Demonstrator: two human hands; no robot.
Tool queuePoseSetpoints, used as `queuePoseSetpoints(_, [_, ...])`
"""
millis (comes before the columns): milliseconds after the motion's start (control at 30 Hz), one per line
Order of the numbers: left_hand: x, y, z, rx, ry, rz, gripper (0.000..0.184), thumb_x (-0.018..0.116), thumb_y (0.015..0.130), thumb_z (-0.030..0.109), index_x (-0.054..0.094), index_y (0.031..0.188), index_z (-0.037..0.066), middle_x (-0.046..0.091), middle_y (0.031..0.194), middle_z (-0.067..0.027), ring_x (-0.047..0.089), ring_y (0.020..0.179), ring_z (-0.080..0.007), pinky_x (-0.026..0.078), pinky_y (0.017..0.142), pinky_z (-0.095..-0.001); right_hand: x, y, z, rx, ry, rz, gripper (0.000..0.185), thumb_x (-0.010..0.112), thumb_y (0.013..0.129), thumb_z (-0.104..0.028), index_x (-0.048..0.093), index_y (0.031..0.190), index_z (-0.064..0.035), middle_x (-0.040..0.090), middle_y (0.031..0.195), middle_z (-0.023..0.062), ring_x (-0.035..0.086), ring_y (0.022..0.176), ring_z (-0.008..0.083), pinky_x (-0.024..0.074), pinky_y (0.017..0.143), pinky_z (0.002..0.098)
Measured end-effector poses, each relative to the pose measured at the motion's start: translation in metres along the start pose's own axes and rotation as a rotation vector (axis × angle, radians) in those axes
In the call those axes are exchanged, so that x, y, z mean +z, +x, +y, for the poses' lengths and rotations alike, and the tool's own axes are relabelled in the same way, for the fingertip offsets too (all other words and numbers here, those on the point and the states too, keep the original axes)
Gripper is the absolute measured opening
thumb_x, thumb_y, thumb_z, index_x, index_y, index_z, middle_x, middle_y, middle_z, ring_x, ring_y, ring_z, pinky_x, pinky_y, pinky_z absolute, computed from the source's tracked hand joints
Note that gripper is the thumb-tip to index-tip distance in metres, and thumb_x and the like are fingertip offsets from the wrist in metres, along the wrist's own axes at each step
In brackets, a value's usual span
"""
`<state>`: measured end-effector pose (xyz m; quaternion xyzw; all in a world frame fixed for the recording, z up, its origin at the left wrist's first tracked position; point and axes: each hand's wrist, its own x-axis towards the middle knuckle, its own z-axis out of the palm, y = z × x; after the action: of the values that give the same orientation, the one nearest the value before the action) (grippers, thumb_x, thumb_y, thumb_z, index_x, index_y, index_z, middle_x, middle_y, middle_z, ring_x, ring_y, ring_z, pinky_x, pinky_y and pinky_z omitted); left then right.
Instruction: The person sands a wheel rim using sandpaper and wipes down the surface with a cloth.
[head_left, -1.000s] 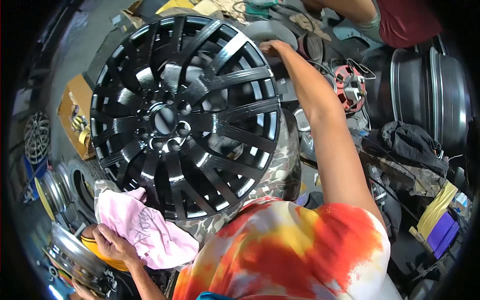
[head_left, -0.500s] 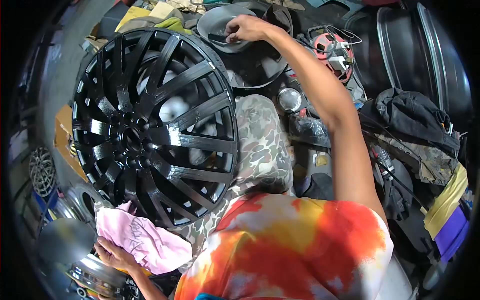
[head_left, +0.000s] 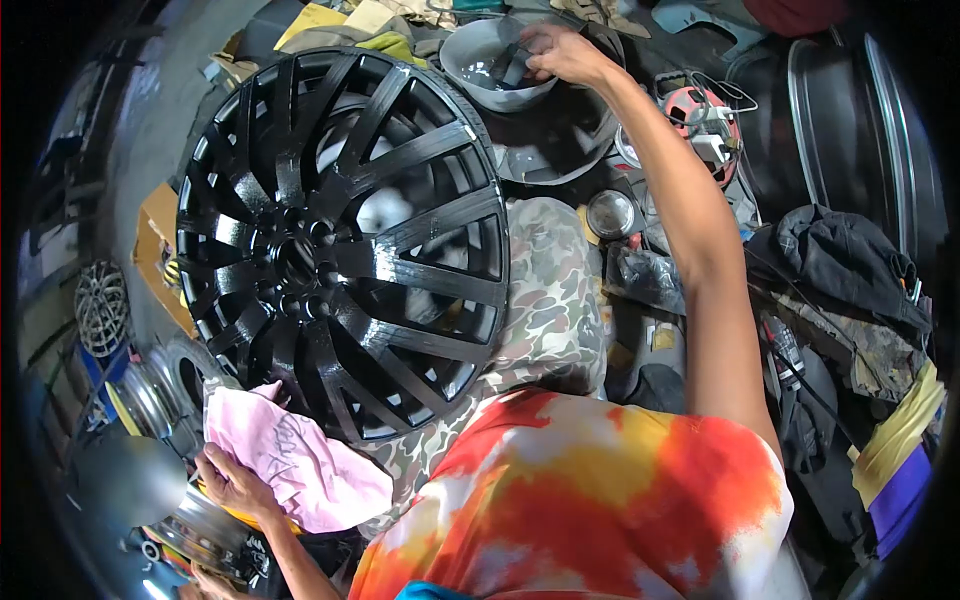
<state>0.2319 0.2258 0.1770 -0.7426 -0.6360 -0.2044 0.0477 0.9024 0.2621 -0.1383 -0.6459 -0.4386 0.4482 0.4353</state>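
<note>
"Where is the black wheel [head_left: 352, 257]?"

"Tilted against the person's camouflage trousers [head_left: 550, 290], spoked face up."

"And the hands?"

"The right hand [head_left: 566, 53] is out over the grey bowl [head_left: 497, 99], fingers closed round a small dark block [head_left: 514, 70]. So that grip is pinched firmly shut on something. The left hand [head_left: 235, 483] is at the edge of the pink cloth [head_left: 300, 460], fingers bent; I can't tell whether it grips the fabric."

"How far along does the wheel look?"

"Its face is black all over, but uneven: bright shine on some spokes, duller streaks along others. I'd call that a surface partly worked, though wetness could explain the shine. How much is left, I can't judge. The block is away from the wheel, and there looks to be liquid in the bowl."

"What's it all standing on?"

"I see no tabletop. The bowl sits within a dark, wide-rimmed thing, and grey floor [head_left: 160, 110] shows at the left."

"The room?"

"A crowded workspace: a red cable reel [head_left: 700, 112] beyond the right forearm, large rims [head_left: 840, 130] at the far right, a cardboard box [head_left: 158, 240] left of the wheel."
</note>
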Motion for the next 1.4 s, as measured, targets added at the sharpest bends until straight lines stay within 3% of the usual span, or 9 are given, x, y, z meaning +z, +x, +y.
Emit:
queuePoseSetpoints(200, [0.001,0.001,0.009,-0.026,-0.042,0.01,0.041,0.053,0.107,0.023,0.041,0.074,0.004,0.033,0.064,0.0013,0.031,0.062,-0.0096,0.027,0.055,-0.0307,0.008,-0.014,-0.024,0.014,-0.228,0.07,0.066,0.079,0.083,-0.018,0.04,0.132,0.0004,0.072,0.094,0.0181,0.07,0.08,0.0215,0.0578,0.075,0.0347])
queuePoseSetpoints(467, [-0.004,0.002,0.009,-0.009,-0.144,-0.006,0.029,0.054,0.103,0.012,0.053,0.078,0.0,0.045,0.061,-0.0029,0.039,0.059,-0.0098,0.034,0.053,-0.0308,0.02,-0.003,-0.02,-0.043,-0.466,-0.037,0.038,0.068,0.09,-0.017,0.064,0.124,-0.0012,0.072,0.109,0.0164,0.07,0.095,0.0294,0.0541,0.088,0.0395])
queuePoseSetpoints(533, [-0.004,0.002,0.01,0.032,-0.13,0.024,0.027,0.055,0.103,0.013,0.055,0.079,-0.001,0.048,0.059,-0.0061,0.042,0.056,-0.0106,0.036,0.052,-0.0317,0.024,-0.003,-0.014,-0.25,-0.551,0.027,0.029,0.063,0.095,-0.01,0.064,0.123,-0.001,0.064,0.089,0.0058,0.059,0.08,0.015,0.0502,0.073,0.0321])
queuePoseSetpoints(600, [-0.006,-0.001,0.004,-0.006,-0.153,0.044,0.026,0.056,0.102,0.012,0.055,0.08,-0.001,0.048,0.06,-0.0083,0.041,0.054,-0.0128,0.036,0.052,-0.0325,0.018,0.001,-0.012,0.03,-0.575,-0.059,0.029,0.061,0.095,-0.01,0.066,0.122,0.0012,0.065,0.09,0.0051,0.057,0.077,0.0143,0.0479,0.07,0.0305])
queuePoseSetpoints(733, [-0.009,-0.009,-0.01,-0.012,-0.154,0.081,0.025,0.057,0.102,0.011,0.053,0.08,-0.001,0.043,0.061,-0.0092,0.039,0.053,-0.0163,0.035,0.053,-0.033,0.003,0.014,0.001,0.017,-0.492,-0.181,0.028,0.063,0.091,-0.009,0.068,0.115,0.0034,0.066,0.087,0.0042,0.056,0.072,0.0143,0.046,0.066,0.0303])
queuePoseSetpoints(833, [-0.011,-0.022,-0.031,-0.098,-0.176,0.112,0.026,0.057,0.102,0.012,0.052,0.08,-0.001,0.038,0.062,-0.0081,0.036,0.056,-0.0145,0.032,0.053,-0.0335,0.003,0.011,-0.016,0.074,-0.647,-0.146,0.024,0.072,0.089,-0.02,0.069,0.085,0.0031,0.059,0.067,0.0095,0.054,0.066,0.0138,0.0445,0.062,0.0357])
queuePoseSetpoints(1000, [-0.019,-0.046,-0.056,-0.167,-0.196,0.179,0.028,0.057,0.103,0.014,0.051,0.079,-0.001,0.039,0.063,-0.0041,0.036,0.06,-0.0098,0.031,0.054,-0.0308,0.001,0.014,-0.01,-0.134,-0.782,-0.068,0.024,0.075,0.086,-0.021,0.069,0.085,0.0015,0.065,0.07,0.0154,0.062,0.067,0.0269,0.0466,0.064,0.0409])
queuePoseSetpoints(1100, [-0.02,-0.061,-0.068,-0.232,-0.222,0.213,0.032,0.055,0.105,0.018,0.052,0.079,0.0,0.04,0.067,0.0029,0.034,0.064,-0.0063,0.028,0.056,-0.0274,0.01,0.006,-0.015,-0.466,-0.97,0.241,0.024,0.07,0.089,-0.024,0.071,0.091,0.0006,0.067,0.081,0.0227,0.068,0.079,0.0389,0.0509,0.072,0.0473])
queuePoseSetpoints(1400, [-0.015,-0.081,-0.087,-0.247,-0.32,0.303,0.027,0.055,0.104,0.011,0.053,0.08,-0.002,0.044,0.064,0.0,0.037,0.061,-0.0062,0.032,0.054,-0.0267,-0.021,0.026,0.024,-0.048,-0.463,0.051,0.037,0.065,0.097,-0.028,0.069,0.11,0.0074,0.075,0.101,0.0175,0.07,0.091,0.0237,0.0518,0.081,0.0358])
